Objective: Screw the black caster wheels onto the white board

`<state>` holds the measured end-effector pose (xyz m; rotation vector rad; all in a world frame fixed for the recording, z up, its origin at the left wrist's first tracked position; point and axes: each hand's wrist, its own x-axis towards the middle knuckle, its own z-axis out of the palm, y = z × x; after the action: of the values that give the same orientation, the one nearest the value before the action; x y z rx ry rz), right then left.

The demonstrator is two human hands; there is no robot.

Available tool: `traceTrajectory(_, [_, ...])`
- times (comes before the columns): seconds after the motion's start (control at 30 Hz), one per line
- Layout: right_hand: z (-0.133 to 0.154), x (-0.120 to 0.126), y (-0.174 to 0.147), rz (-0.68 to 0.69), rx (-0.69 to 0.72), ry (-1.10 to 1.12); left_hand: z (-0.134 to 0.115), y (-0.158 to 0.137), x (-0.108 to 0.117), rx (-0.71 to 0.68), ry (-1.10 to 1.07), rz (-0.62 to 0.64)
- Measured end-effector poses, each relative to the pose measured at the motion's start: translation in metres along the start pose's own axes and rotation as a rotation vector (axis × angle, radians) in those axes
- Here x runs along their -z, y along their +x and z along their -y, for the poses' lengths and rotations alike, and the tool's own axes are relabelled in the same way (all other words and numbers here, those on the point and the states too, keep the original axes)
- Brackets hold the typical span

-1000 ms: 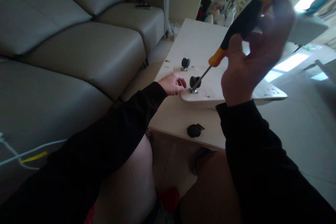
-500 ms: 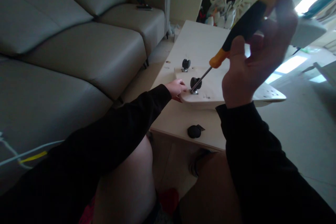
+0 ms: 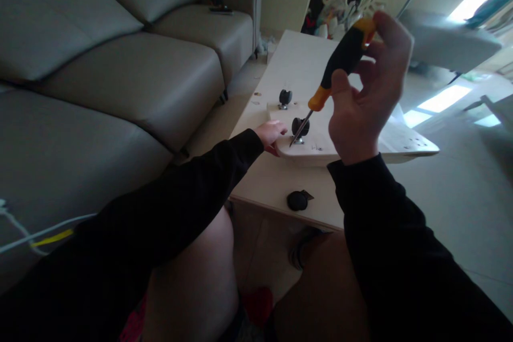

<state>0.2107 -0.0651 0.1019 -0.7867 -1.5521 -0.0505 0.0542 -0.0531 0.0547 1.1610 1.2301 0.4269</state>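
Right hand (image 3: 366, 112) is gripping a screwdriver (image 3: 343, 56), tip pointing down by a wheel (image 3: 297, 125), can't really tell if it's touching; left hand (image 3: 272, 132) is pinching a corner of the board (image 3: 323, 134) that's lying on the table (image 3: 260, 176).

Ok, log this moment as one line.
right hand: holds screwdriver, tip by nearer standing caster | left hand: at white board edge | lying caster: on lower surface

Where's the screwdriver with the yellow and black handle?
Right of centre in the head view, the screwdriver slants down from the right hand, its tip beside the nearer of two wheels on the white board.
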Motion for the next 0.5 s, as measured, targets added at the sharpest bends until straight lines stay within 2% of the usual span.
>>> traceTrajectory(0.1, [-0.003, 0.006, 0.009, -0.121, 0.223, 0.048, 0.001, 0.000, 0.003, 0.012, -0.014, -0.015])
traceTrajectory(0.17, [-0.001, 0.010, 0.014, -0.148, 0.264, 0.069, 0.001, 0.000, 0.005, 0.016, -0.013, -0.014])
traceTrajectory(0.23, [0.001, 0.012, 0.015, -0.152, 0.199, 0.050, 0.002, 0.000, 0.005, 0.009, -0.003, -0.003])
traceTrajectory(0.33, [-0.001, 0.009, 0.009, -0.127, 0.176, 0.026, 0.001, -0.001, 0.003, 0.001, 0.010, 0.002])
traceTrajectory(0.5, [-0.008, 0.001, -0.003, 0.055, -0.067, -0.087, 0.001, -0.001, 0.001, 0.001, 0.010, -0.004])
